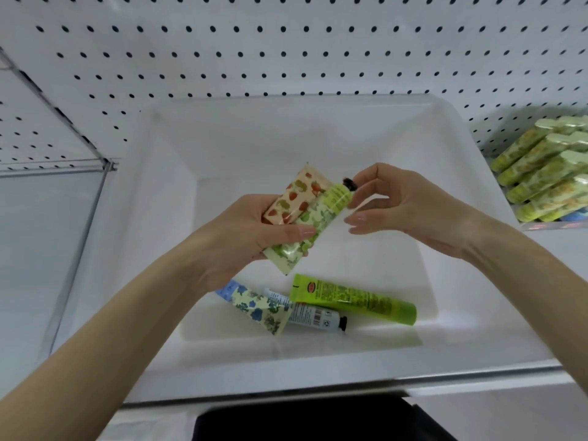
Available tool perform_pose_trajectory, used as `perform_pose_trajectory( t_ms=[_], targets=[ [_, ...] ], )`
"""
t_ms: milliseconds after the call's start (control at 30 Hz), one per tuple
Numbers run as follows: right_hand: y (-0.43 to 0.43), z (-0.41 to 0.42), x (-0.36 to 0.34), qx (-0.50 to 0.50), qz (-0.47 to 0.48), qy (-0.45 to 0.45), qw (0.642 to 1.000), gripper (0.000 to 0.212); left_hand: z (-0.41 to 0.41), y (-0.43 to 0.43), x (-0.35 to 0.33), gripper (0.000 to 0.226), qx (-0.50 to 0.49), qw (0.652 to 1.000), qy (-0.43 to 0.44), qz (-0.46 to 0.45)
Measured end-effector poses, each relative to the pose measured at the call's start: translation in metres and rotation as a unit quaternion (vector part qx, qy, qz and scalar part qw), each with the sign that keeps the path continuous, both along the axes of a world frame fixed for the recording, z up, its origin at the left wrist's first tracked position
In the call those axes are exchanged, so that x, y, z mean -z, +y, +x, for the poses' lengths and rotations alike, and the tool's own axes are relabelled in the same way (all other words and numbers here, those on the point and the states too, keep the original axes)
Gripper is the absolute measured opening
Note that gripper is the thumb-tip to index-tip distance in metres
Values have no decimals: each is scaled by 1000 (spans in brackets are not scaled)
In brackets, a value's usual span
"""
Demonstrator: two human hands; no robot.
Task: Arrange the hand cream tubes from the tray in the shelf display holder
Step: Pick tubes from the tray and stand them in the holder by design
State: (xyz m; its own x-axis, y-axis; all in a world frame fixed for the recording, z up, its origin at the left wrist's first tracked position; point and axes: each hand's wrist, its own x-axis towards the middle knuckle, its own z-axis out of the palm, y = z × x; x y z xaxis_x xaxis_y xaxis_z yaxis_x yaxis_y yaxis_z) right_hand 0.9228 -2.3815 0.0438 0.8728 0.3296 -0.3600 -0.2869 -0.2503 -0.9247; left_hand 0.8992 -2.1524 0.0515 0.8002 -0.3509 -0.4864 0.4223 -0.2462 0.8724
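Left hand (251, 230) clamps two tubes (305, 221) above the tray (152, 218); right hand (404, 211) pinches the green one's cap. Loose two-tube grip could slip, dropping one back among the leftovers (321, 307).

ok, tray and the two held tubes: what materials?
Tray: looks like white matte plastic, moulded with rounded corners. Green leaf tube and strawberry tube, both in the left hand: probably glossy printed plastic or laminate, with highlights and flat crimped ends.

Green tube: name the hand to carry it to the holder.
Right. The right hand already pinches the green tube at its cap, and the holder sits on that side; the left hand holds both tubes.
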Motion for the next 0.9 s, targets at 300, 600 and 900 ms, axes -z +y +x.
perform_pose_trajectory(
  t_ms=[300,600,900],
  targets=[
    [9,-17,36,-256,-283,114,917,27,0,3,-2,38,-109,986,66,-112],
    [14,-20,38,-316,-302,136,889,25,3,3,0,33,-111,986,72,-99],
    [1,-2,13,-174,-151,102,968,28,4,4,-4,41,-170,973,46,-147]
  ],
)
